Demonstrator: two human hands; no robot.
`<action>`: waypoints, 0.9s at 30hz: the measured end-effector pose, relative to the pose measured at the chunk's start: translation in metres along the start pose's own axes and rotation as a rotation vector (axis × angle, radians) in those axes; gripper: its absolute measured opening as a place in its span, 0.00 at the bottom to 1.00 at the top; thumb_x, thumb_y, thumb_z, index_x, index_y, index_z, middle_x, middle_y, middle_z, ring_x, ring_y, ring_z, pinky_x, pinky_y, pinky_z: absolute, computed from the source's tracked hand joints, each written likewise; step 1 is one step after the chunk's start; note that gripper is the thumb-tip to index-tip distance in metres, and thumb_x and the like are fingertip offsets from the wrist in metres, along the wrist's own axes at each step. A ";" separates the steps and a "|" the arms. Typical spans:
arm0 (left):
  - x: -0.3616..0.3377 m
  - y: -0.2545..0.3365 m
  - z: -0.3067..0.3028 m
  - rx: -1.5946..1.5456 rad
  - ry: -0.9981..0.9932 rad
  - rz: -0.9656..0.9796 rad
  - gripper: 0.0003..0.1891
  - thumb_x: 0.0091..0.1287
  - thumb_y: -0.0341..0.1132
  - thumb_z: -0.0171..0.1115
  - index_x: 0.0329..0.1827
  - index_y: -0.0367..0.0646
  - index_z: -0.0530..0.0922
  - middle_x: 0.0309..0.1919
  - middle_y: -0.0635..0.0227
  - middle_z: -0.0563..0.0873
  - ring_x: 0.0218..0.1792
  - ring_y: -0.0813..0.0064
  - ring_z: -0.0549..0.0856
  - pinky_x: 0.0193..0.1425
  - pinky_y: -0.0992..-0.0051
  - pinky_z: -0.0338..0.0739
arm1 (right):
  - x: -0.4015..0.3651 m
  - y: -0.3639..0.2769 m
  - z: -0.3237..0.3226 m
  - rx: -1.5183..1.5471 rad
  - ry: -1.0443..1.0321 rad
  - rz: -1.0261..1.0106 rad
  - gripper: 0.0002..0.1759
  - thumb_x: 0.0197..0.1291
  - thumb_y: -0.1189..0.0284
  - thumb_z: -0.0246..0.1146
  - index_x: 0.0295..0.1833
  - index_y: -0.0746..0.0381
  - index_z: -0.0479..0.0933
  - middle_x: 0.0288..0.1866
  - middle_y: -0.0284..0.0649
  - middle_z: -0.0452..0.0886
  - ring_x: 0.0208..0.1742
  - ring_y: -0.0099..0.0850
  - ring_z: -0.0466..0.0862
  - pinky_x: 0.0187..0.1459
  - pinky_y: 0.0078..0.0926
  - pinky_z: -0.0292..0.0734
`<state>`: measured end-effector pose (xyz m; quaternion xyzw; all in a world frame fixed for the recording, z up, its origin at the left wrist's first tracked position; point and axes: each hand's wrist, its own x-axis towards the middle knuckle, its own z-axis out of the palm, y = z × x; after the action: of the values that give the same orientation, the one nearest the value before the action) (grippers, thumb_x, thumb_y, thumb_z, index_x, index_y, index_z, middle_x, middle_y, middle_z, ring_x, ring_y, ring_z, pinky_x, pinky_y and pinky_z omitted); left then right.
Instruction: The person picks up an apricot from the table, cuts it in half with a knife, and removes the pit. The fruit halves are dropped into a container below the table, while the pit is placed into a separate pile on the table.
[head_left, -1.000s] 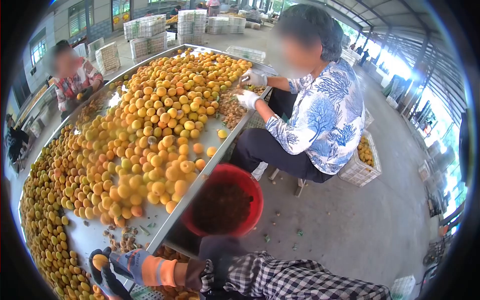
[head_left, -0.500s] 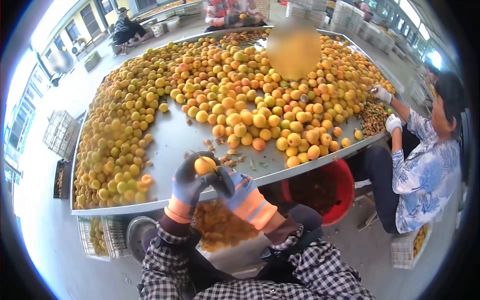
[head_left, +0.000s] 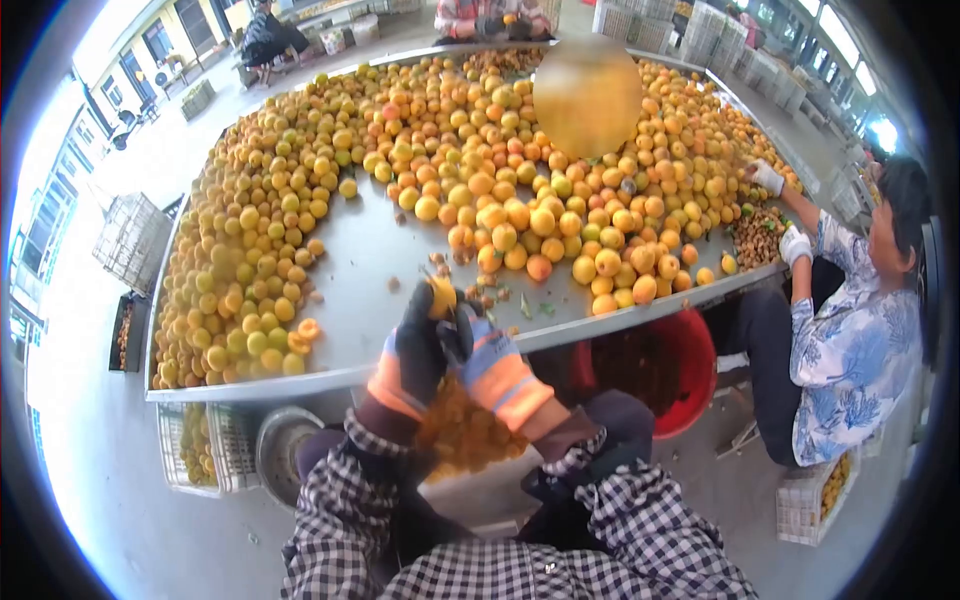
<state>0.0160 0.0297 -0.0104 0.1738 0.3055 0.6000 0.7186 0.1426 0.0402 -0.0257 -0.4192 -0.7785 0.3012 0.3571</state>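
In front of me, over the near edge of the metal table (head_left: 375, 265), an apricot (head_left: 441, 297) is gripped by my left hand (head_left: 412, 355), gloved in black, blue and orange. My right hand (head_left: 492, 368), in a matching glove, is closed with its fingertips against the fruit's lower right side. Whatever those fingers pinch is hidden. Apricot pits (head_left: 484, 290) and bits of leaf lie on the metal just beyond. A split apricot (head_left: 304, 336) rests to the left, beside the large apricot heap (head_left: 260, 240). Below my hands is a container of orange fruit pieces (head_left: 470, 430).
A red tub (head_left: 690, 375) stands under the table at right. A seated person (head_left: 850, 330) in white gloves works at the right edge beside a pit pile (head_left: 760, 240). A white crate (head_left: 208, 450) and a metal basin (head_left: 285, 450) stand below at left.
My hands and the apricot have shifted slightly right and up in view, and the fruit has turned in my grip. The view itself has tilted. The co-worker's hands stay near the pit pile.
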 end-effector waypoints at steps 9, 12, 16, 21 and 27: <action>-0.011 0.023 0.012 0.631 0.034 0.173 0.21 0.65 0.37 0.66 0.58 0.41 0.74 0.41 0.68 0.85 0.39 0.78 0.84 0.44 0.77 0.80 | 0.012 -0.008 -0.033 -0.156 -0.182 0.110 0.31 0.55 0.67 0.65 0.63 0.65 0.64 0.44 0.56 0.81 0.47 0.51 0.82 0.49 0.41 0.77; -0.006 0.024 0.008 0.740 0.018 0.200 0.26 0.63 0.35 0.67 0.64 0.44 0.71 0.42 0.69 0.84 0.38 0.80 0.84 0.39 0.79 0.80 | 0.007 0.006 -0.018 -0.303 -0.121 0.048 0.30 0.56 0.67 0.64 0.63 0.65 0.64 0.44 0.54 0.82 0.45 0.50 0.83 0.46 0.40 0.77; -0.008 0.018 0.007 0.656 -0.032 0.328 0.28 0.65 0.33 0.64 0.68 0.39 0.66 0.43 0.68 0.83 0.36 0.82 0.83 0.28 0.85 0.76 | 0.012 0.008 -0.009 -0.180 -0.017 -0.166 0.21 0.56 0.69 0.65 0.53 0.64 0.71 0.39 0.53 0.81 0.38 0.52 0.82 0.39 0.42 0.78; -0.013 0.015 0.014 0.823 0.192 0.424 0.20 0.69 0.36 0.61 0.60 0.36 0.73 0.42 0.67 0.82 0.40 0.78 0.81 0.44 0.78 0.79 | 0.016 -0.011 -0.011 -0.098 -0.110 -0.037 0.29 0.55 0.72 0.63 0.63 0.62 0.65 0.41 0.53 0.82 0.41 0.51 0.83 0.42 0.41 0.78; -0.015 0.015 0.015 0.920 0.086 0.698 0.21 0.70 0.42 0.58 0.59 0.38 0.74 0.37 0.71 0.81 0.32 0.86 0.78 0.31 0.85 0.73 | 0.021 -0.005 0.006 0.241 0.058 -0.213 0.25 0.55 0.74 0.62 0.60 0.62 0.66 0.36 0.48 0.83 0.39 0.50 0.83 0.41 0.42 0.79</action>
<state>0.0133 0.0204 0.0134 0.5343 0.4884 0.6134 0.3158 0.1277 0.0553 -0.0188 -0.2971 -0.7661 0.3404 0.4571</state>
